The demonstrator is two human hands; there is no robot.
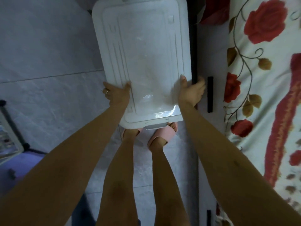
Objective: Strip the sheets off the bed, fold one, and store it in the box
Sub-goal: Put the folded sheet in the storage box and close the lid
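Note:
A white plastic storage box (143, 46) with its ribbed lid on is in front of me above the tiled floor, a grey latch at its near end. My left hand (116, 93) grips its left edge, thumb on top of the lid. My right hand (190, 92) grips the right edge, thumb on the lid and fingers curled down the side. The bed with a cream sheet printed with red roses (263, 79) runs along the right side of the view.
Grey marble-look floor tiles (45, 54) spread out to the left. My feet in pink slippers (160, 136) stand just under the box's near end. A dark bed-frame rail (194, 46) runs beside the box. A wire rack (9, 131) stands at the left edge.

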